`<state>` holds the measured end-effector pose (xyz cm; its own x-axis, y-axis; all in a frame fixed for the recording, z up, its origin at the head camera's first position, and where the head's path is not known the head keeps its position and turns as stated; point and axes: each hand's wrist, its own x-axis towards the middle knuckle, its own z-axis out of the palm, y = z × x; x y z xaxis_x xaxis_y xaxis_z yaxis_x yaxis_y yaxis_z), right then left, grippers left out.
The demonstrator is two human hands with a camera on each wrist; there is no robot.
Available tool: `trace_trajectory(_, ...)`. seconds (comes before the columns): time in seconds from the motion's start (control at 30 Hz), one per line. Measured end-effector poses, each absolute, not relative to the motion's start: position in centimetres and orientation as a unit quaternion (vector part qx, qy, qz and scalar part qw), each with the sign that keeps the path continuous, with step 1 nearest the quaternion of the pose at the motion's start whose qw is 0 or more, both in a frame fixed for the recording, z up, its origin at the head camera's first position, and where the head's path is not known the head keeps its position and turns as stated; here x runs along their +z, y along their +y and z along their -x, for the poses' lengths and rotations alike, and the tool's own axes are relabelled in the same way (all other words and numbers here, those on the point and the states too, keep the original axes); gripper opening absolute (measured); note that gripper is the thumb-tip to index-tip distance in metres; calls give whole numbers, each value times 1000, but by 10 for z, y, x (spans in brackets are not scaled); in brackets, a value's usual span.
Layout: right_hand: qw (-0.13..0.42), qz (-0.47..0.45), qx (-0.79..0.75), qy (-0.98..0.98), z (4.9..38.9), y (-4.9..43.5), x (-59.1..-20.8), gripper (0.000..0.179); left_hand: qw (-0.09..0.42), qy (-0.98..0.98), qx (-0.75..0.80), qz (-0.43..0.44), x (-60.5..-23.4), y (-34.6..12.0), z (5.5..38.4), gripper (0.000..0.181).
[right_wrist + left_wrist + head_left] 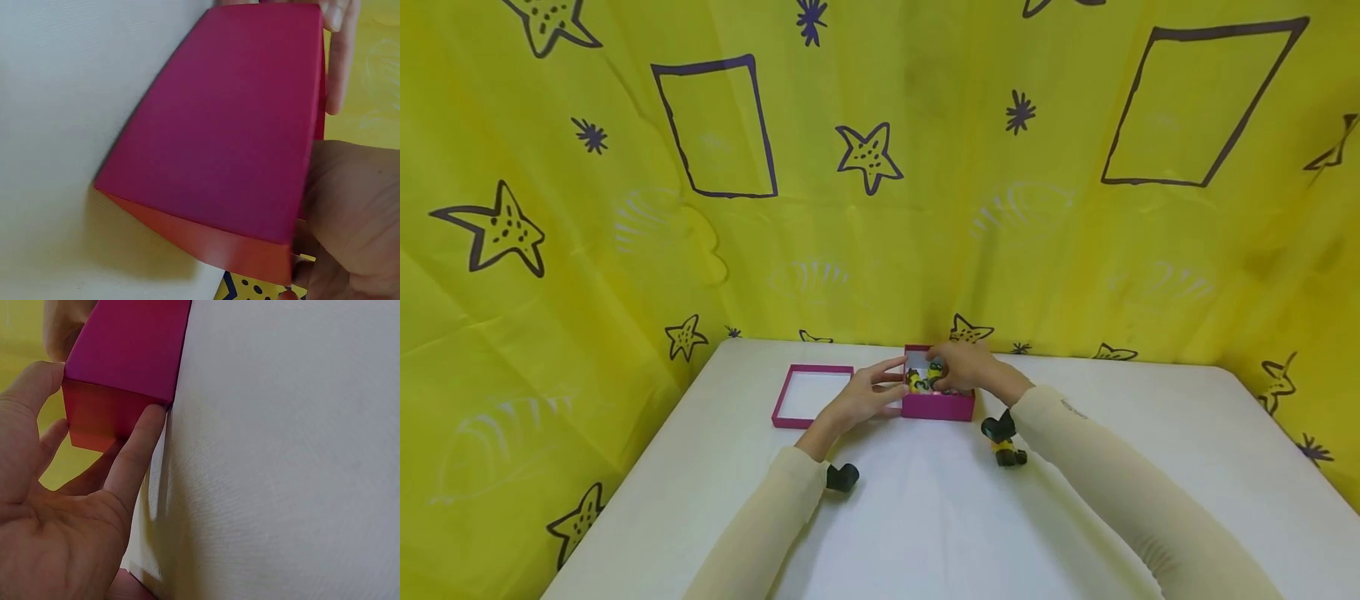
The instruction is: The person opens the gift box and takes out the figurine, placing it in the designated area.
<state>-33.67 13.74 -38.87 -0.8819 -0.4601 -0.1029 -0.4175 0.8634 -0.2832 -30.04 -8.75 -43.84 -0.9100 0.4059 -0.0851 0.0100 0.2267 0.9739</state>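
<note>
A magenta box stands upright near the table's far edge, its top off and several small yellow, black and pale pieces inside. My left hand has its fingers extended against the box's left side; in the left wrist view one fingertip touches the lower corner of the box. My right hand reaches over the right wall into the box. Its thumb and fingers pinch a small yellow-and-black piece. The right wrist view shows mainly the outer wall of the box, which hides the fingertips.
Left of the box lies a magenta-rimmed lid, white inside facing up. Black devices sit at the left wrist and right wrist. A yellow curtain with drawn stars hangs behind the white table.
</note>
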Motion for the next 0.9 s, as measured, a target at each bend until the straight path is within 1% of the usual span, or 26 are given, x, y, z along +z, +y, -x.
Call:
trace_trajectory(0.2,78,225,-113,965,334,137,-389,53,163,765,607,-138,-439,-88,301,62)
trace_trajectory(0.9,71,219,-150,961,337,139,-397,47,163,764,611,-131,-436,-88,299,61)
